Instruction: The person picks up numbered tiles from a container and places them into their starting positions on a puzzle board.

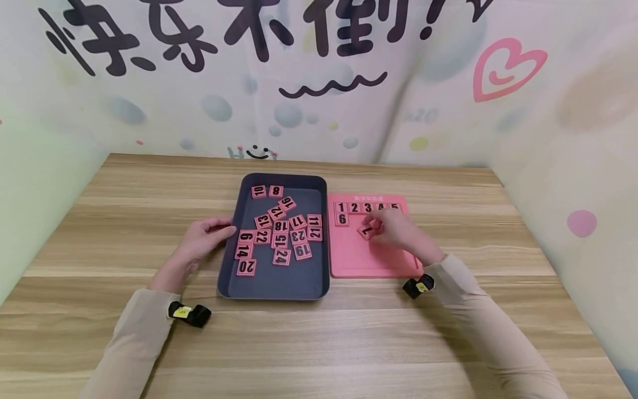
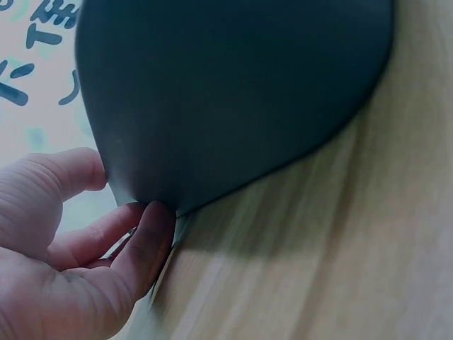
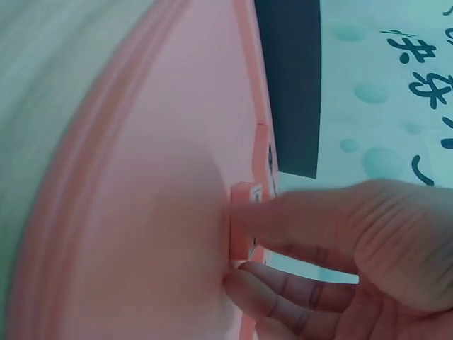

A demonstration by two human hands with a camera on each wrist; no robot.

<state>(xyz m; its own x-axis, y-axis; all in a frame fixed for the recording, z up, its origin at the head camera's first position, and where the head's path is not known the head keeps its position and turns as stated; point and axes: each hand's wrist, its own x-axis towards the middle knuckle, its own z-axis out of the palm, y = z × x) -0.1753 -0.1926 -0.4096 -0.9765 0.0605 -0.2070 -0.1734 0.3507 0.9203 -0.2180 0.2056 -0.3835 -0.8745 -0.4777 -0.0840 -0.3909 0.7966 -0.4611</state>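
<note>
Sleeves (image 1: pixel 490 327) — R hand (image 1: pixel 400 230) pinches sq. pink tile (image 1: pixel 365 232), blk "7" — L hand (image 1: pixel 196 242) grips tray (image 1: pixel 274 285).

Wood-grain table (image 1: pixel 399 343) beneath dark tray (image 1: pixel 294 285), pink board (image 1: pixel 349 260).

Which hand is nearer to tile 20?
Left. The left hand touches the left rim of the tray, left of tile 20; the right hand is over the board, farther off to its right.
</note>
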